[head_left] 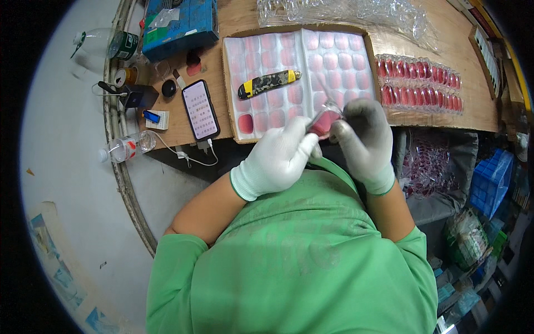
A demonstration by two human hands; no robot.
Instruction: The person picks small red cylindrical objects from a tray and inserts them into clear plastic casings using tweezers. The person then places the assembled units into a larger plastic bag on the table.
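My left hand (281, 153), in a white knit glove, is closed on the left side of a pair of glasses (324, 122) with a pink-red lens and clear plastic parts. From the other side, my gloved right hand (364, 142) grips it between thumb and fingers, its glove greyed with dirt. Part of the glasses is hidden by my fingers. Just beyond lies a shallow cardboard tray (227, 83) with rows of pink lenses under whitish film. One uncovered darker red lens (245, 123) sits at its near left corner. A yellow-and-black utility knife (270, 84) rests across the tray.
Right of the tray stand two rows of clear-framed glasses (420, 99) with red lenses. Clear plastic parts (356, 14) lie behind. At left are a charging phone (200, 110), a black box (139, 96) and a blue box (181, 30). A grey-lined bin (428, 164) holds more glasses below.
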